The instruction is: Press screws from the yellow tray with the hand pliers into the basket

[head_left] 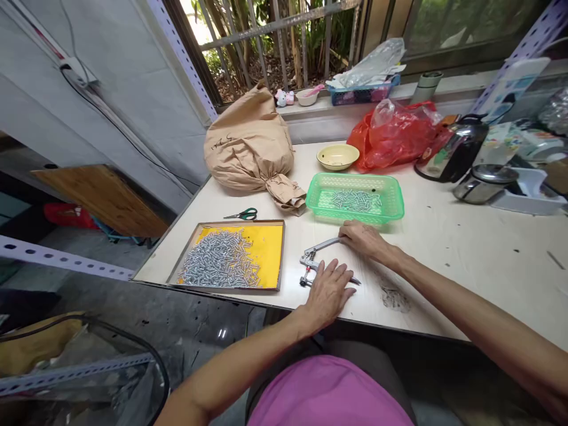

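Observation:
A grey metal plier-like tool [309, 258] lies on the table, its two handles spread apart. A coil spring, a red ring and a black foot show at its head. My right hand [362, 238] has its fingers closed on the end of the upper handle. Over the lower handle lies my left hand [327, 294], palm down, its fingers stretched out; the dark handle tip sticks out beyond them. Left of the tool is a shallow tray [282, 260] with a yellow bottom and a heap of small metal screw-like pieces [217, 260]. Behind my right hand, a green plastic basket [397, 204] contains similar pieces [355, 200].
Green-handled scissors [248, 214] lie behind the tray. Farther back are a tied brown paper sack [251, 142], a cream bowl [338, 157] and a red plastic bag [394, 139]. A kettle [465, 148] and a metal pot [484, 183] stand right. The table's front edge runs below my hands.

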The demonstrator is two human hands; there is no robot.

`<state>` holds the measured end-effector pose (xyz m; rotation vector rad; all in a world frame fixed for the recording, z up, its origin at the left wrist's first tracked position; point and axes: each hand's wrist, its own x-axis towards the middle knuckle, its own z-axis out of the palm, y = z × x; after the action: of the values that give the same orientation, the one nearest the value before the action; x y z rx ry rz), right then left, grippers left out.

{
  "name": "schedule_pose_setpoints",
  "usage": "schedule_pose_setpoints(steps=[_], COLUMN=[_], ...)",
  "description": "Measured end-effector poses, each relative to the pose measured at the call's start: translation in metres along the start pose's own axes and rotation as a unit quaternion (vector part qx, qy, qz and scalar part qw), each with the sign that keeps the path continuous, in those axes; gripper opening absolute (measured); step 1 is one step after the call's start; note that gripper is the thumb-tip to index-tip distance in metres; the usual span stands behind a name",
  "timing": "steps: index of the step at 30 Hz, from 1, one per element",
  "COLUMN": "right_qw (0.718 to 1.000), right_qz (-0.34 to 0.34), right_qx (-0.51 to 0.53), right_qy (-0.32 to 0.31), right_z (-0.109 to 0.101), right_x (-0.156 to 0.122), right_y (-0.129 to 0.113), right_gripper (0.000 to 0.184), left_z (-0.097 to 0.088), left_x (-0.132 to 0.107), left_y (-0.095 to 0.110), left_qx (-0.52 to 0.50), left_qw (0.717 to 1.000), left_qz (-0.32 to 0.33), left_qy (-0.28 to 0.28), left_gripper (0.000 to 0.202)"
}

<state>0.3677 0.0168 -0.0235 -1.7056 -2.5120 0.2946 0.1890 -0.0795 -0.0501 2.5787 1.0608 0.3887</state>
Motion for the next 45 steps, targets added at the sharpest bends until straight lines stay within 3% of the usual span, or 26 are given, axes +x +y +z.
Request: schedule_pose_setpoints(steps=[3,8,11,15,17,20,23,26,28,30,33,37,40,45], right_qw=[1.0,0.972,0.964,0.963,0.966,0.97,0.971,0.959,0.945,0.936,0.944,0.968,0.976,0.982], right_qz=[-0.013,-0.225,-0.252,-0.249,-0.241,-0.223,-0.186,-0.131,-0.079,-0.013,0.048,0.026,-0.003,-0.102], right_qx=[0.005,0.023,-0.017,-0.045,-0.029,0.055,0.148,0.178,0.156,0.119,0.068,-0.019,0.001,0.083], right_qy=[-0.019,-0.063,-0.077,-0.091,-0.093,-0.077,0.017,0.178,0.278,0.331,0.32,0.25,0.218,0.134], right_z=[-0.005,0.009,0.022,0.03,0.032,0.029,0.01,-0.025,-0.049,-0.065,-0.065,-0.035,-0.015,0.004], right_x=[0.004,-0.001,0.003,0.013,0.015,0.013,0.012,0.017,0.023,0.03,0.042,0.046,0.026,-0.038], right_y=[-0.024,-0.086,-0.106,-0.115,-0.117,-0.116,-0.104,-0.081,-0.06,-0.033,0.016,0.062,0.05,-0.018], right_gripper=[0.02,0.019,0.019,0.018,0.019,0.018,0.015,0.014,0.018,0.022,0.029,0.049,0.049,0.034], left_z=[0.001,0.01,0.009,-0.016,-0.04,-0.084,-0.118,-0.131,-0.131,-0.13,-0.13,-0.134,-0.135,-0.139], left_x=[-0.002,-0.007,-0.021,-0.057,-0.074,-0.084,-0.081,-0.076,-0.073,-0.07,-0.065,-0.06,-0.057,-0.054], left_y=[-0.002,0.0,0.003,-0.004,-0.021,-0.068,-0.125,-0.169,-0.185,-0.192,-0.193,-0.191,-0.191,-0.189], left_qx=[0.019,0.027,0.03,0.022,0.043,0.071,0.112,0.146,0.159,0.172,0.2,0.229,0.233,0.201], left_qw=[1.0,0.999,0.995,0.98,0.985,0.982,0.952,0.946,0.948,0.949,0.947,0.948,0.949,0.954], left_qz=[0.022,0.036,0.092,0.188,0.136,-0.06,-0.211,-0.255,-0.259,-0.26,-0.252,-0.216,-0.198,-0.214], left_qy=[0.012,0.005,0.027,0.066,0.099,0.166,0.193,0.138,0.09,0.051,0.009,-0.051,-0.075,-0.061], left_gripper=[0.046,0.046,0.043,0.023,0.021,0.022,0.021,0.021,0.022,0.024,0.023,0.02,0.019,0.019])
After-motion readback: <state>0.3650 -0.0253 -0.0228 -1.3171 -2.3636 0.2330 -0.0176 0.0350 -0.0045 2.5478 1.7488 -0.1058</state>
